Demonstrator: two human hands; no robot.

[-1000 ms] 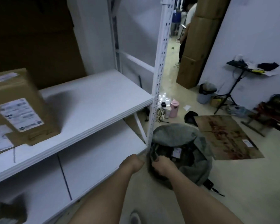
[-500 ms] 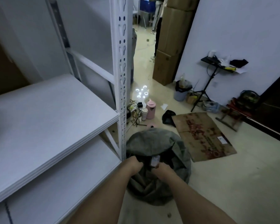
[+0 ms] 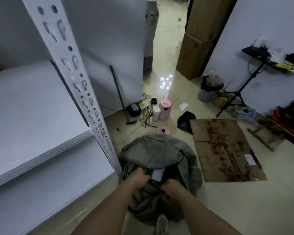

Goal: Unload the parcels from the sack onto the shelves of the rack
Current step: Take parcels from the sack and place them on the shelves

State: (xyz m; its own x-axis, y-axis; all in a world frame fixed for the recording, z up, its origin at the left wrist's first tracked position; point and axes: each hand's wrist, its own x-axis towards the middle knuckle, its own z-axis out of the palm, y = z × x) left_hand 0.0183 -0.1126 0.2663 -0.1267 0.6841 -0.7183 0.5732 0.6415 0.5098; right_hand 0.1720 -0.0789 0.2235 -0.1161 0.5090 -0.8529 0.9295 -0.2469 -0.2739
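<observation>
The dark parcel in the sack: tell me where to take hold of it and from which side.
Take the dark parcel by its two side edges, one hand each side, coming down from above through the sack mouth. It lies label-up in the opening, and the left hand and right hand already flank it. The grip itself is hidden by fabric.

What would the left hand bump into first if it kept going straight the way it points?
Probably the dark parcel with the white label, inside the open sack. The left hand points right at it, though depth is unclear.
</observation>
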